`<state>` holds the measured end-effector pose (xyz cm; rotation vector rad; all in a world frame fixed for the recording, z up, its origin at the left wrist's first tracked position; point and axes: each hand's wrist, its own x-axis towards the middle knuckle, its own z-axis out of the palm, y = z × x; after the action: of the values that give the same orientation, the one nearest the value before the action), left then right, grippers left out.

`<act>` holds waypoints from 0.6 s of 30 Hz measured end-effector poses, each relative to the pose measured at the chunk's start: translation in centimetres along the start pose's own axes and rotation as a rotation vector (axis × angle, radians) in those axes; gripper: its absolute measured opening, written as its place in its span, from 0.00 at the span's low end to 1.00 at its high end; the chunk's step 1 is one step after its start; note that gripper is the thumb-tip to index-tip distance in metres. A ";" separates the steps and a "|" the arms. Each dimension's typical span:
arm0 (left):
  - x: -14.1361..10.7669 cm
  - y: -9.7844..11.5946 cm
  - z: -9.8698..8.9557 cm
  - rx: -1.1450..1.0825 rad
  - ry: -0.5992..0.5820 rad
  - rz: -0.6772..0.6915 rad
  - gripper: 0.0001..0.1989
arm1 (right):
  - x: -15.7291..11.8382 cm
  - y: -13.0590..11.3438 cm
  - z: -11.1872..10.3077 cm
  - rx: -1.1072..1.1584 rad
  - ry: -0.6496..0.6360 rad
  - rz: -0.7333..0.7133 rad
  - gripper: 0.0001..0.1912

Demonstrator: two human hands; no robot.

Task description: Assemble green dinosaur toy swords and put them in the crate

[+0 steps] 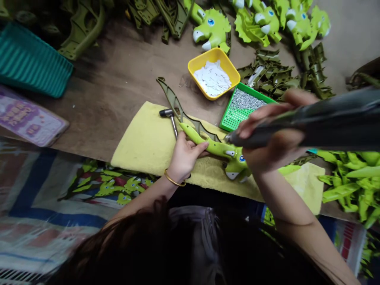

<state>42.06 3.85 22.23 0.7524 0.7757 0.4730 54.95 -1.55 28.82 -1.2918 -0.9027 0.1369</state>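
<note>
My left hand (pixel 187 155) pinches the long lime-green part (pixel 218 148) of a dinosaur-headed toy, thumb on top. The toy lies across a yellow cloth (pixel 142 138), its blue-eyed head (pixel 236 164) partly hidden by my right hand. My right hand (pixel 273 138) is wrapped round a dark cylindrical power driver (pixel 320 122), whose metal tip is just above the toy. A curved olive frame piece (pixel 172 97) extends from the toy toward the upper left. A small hammer (pixel 170 116) rests on the cloth beside my left hand.
A yellow bowl (pixel 213 79) holds white pieces; a green tray (pixel 237 111) of small screws adjoins it. Dinosaur heads (pixel 212 27) and olive parts (pixel 270 73) lie at the back. A teal basket (pixel 35 59) and purple box (pixel 29 114) are left; green parts (pixel 356 178) are piled right.
</note>
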 end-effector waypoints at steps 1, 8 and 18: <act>-0.1 0.2 -0.1 0.008 -0.006 -0.022 0.30 | 1.0 0.5 0.0 0.025 0.127 -0.068 0.20; 1.3 1.7 -1.3 0.096 0.097 0.076 0.25 | 4.4 8.1 0.2 -0.049 0.322 -0.099 0.21; 1.4 2.1 -1.6 0.081 0.070 0.047 0.23 | 3.6 7.3 0.2 -0.108 0.269 -0.113 0.18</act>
<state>41.44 6.75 22.42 0.8340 0.8480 0.5152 60.01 2.97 24.28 -1.3187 -0.7570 -0.1732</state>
